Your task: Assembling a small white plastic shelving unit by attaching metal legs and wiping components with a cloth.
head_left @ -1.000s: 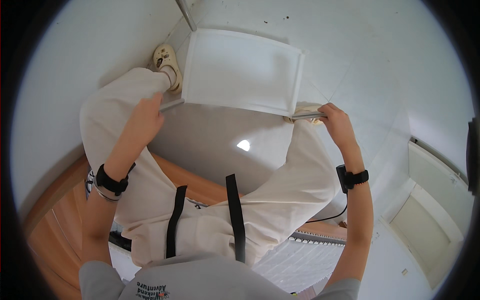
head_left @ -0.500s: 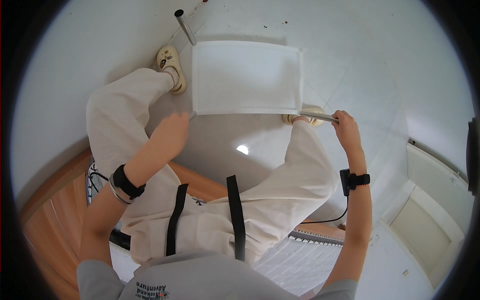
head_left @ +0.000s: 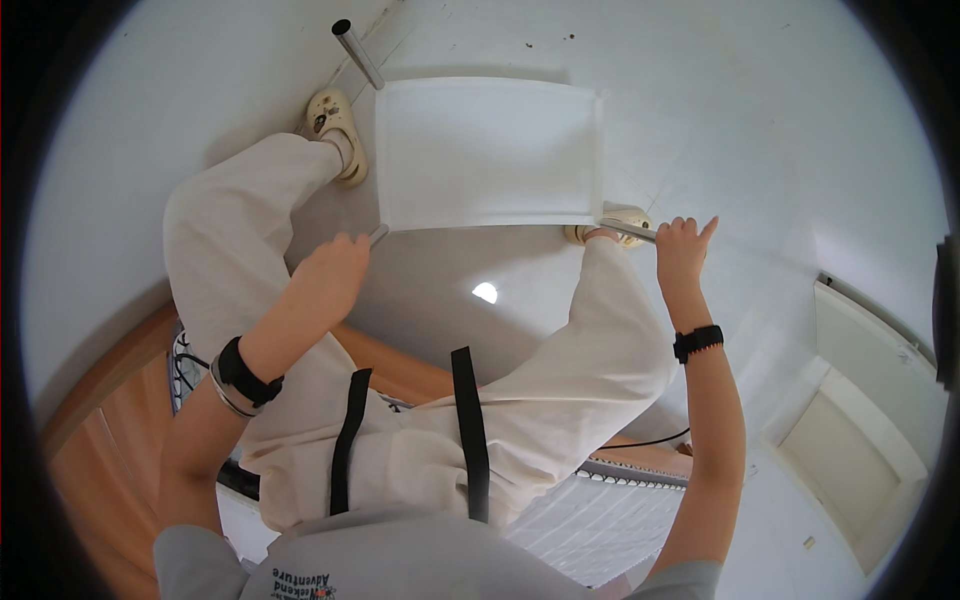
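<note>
A white rectangular panel [head_left: 488,150] with a raised rim lies between my feet, metal tubes sticking out at three of its corners. My left hand [head_left: 335,275] is closed around the metal tube [head_left: 379,235] at its near left corner; only the tip shows past the fingers. At the near right corner, my right hand [head_left: 684,258] wraps the end of another metal tube [head_left: 628,231], one finger stuck out to the side. A third metal tube [head_left: 358,55] rises from the far left corner, touched by neither hand. No tube shows at the far right corner.
My feet, in cream clogs [head_left: 336,135], flank the panel on a pale tiled floor [head_left: 700,120]. A wall [head_left: 180,110] runs along the left. Behind my legs is a wooden frame [head_left: 110,440]. At the right stands a cream panelled door [head_left: 855,460]. A black cable [head_left: 650,443] hangs near my right thigh.
My right hand has turned about its tube, and one finger now sticks out; the box at that wrist has swung out of sight. The panel and my left hand have shifted slightly left.
</note>
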